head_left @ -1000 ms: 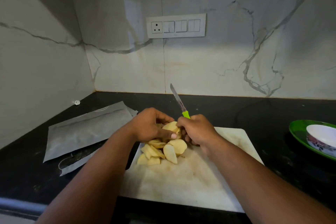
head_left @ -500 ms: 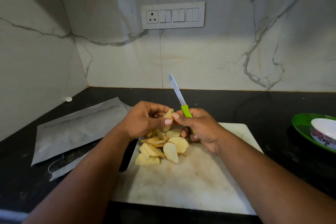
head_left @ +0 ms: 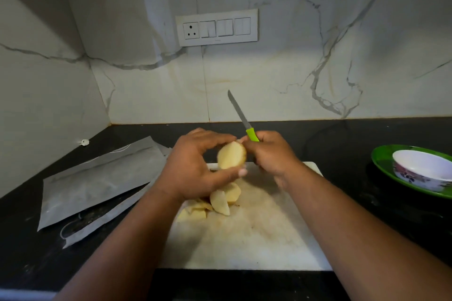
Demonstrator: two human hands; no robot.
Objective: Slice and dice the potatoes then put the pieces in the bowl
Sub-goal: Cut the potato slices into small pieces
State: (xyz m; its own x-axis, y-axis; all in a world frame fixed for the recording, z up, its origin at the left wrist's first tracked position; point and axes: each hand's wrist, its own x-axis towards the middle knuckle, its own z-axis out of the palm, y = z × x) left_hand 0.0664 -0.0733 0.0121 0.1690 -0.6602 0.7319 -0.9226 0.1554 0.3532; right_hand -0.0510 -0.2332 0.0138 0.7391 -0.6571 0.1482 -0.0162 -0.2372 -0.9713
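Note:
My left hand (head_left: 195,166) holds a potato slice (head_left: 231,157) between thumb and fingers, lifted above the white cutting board (head_left: 256,234) with its pale cut face toward me. My right hand (head_left: 271,154) grips the green handle of a small knife (head_left: 241,117), blade pointing up and away, right beside the slice. A pile of potato pieces (head_left: 215,203) lies on the board under my left hand, partly hidden by it. The white flowered bowl (head_left: 420,168) stands on a green plate (head_left: 381,161) at the right edge.
Grey plastic pouches (head_left: 97,183) lie flat on the black counter (head_left: 342,144) to the left of the board. Marble walls form a corner behind, with a switch panel (head_left: 216,27). A small white object (head_left: 84,142) sits by the left wall.
My left hand has lifted a potato slice off the pile and turned its cut face toward me. The right hand with the knife rose slightly too.

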